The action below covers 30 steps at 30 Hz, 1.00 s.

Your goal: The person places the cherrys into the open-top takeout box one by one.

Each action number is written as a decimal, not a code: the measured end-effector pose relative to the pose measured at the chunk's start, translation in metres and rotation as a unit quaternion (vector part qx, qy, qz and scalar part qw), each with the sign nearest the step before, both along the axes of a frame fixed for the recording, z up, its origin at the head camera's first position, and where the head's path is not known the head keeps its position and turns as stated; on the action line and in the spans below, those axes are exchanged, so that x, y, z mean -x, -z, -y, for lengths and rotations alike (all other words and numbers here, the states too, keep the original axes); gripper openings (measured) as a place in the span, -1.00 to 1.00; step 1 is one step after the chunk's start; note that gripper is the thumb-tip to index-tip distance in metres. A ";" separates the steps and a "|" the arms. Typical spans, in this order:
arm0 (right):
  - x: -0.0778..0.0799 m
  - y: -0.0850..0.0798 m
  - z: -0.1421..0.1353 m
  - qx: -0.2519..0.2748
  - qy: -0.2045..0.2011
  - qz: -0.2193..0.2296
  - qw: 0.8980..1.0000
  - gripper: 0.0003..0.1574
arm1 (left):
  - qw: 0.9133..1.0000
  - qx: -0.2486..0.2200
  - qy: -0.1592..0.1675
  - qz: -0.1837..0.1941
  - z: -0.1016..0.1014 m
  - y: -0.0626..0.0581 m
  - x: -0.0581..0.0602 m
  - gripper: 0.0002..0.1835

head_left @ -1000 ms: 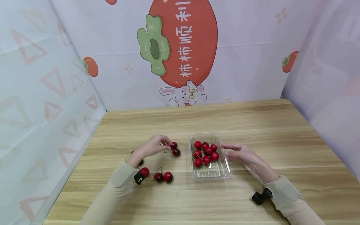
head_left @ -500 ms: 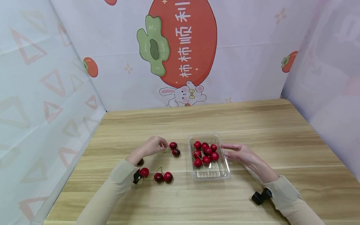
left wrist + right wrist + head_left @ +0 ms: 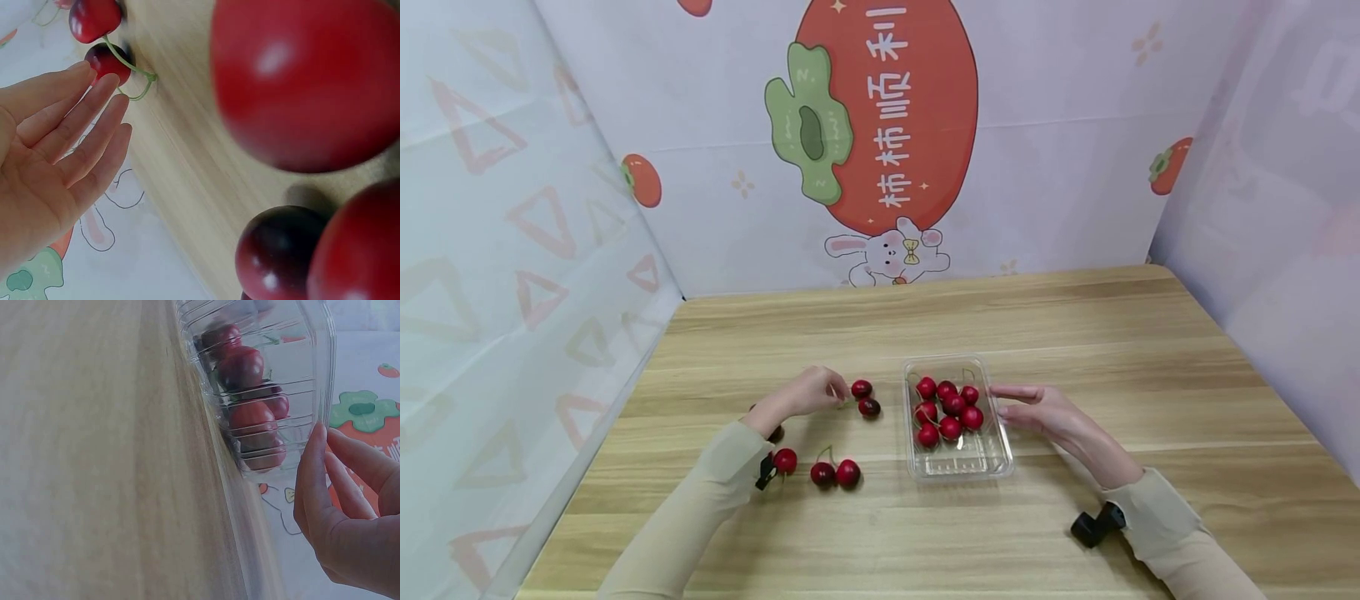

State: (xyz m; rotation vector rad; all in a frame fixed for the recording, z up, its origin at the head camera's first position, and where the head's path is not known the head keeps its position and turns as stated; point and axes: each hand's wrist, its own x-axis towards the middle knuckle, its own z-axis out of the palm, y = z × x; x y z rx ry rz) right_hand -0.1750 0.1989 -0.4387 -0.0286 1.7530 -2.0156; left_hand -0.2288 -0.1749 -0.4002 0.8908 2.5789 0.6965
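Note:
My left hand (image 3: 808, 392) is beside a pair of dark red cherries (image 3: 865, 398) on the table, with nothing gripped. In the left wrist view its fingers are extended, the tips close to one cherry (image 3: 107, 62) and its green stem (image 3: 147, 78); whether they touch is unclear. A clear plastic box (image 3: 958, 469) at the table's middle holds several red cherries (image 3: 950, 404). My right hand (image 3: 1048, 412) stands at the box's right side, fingertips touching the rim. The right wrist view shows thumb and finger at that rim (image 3: 323, 381).
Two joined cherries (image 3: 835, 473) lie in front, and more cherries (image 3: 785, 461) are partly hidden by the left forearm. A printed cloth (image 3: 1052, 192) rises behind the wooden table (image 3: 910, 542), with side cloths left and right.
My left hand has drawn slightly left, away from the pair of cherries, which has barely shifted. My right hand and the box stay in place.

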 end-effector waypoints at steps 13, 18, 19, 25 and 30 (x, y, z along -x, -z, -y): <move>-0.001 -0.002 0.000 0.011 -0.008 -0.004 1.000 -0.40 | 0.999 0.043 -0.014 -0.011 -0.008 0.002 -0.002 -0.87; -0.001 -0.001 0.000 0.011 -0.008 -0.007 1.000 -0.38 | 0.999 0.043 -0.012 -0.003 -0.007 0.004 0.000 -0.87; -0.001 -0.001 0.000 0.011 -0.008 -0.009 1.000 -0.39 | 0.999 0.044 -0.011 -0.003 -0.007 0.005 0.000 -0.87; -0.001 0.000 0.000 0.017 -0.009 -0.010 1.000 -0.42 | 0.998 0.056 -0.018 0.011 -0.006 0.008 0.001 -0.82; -0.001 0.000 0.000 0.013 -0.009 -0.009 1.000 -0.40 | 0.997 0.070 -0.032 0.020 -0.009 0.010 0.002 -0.81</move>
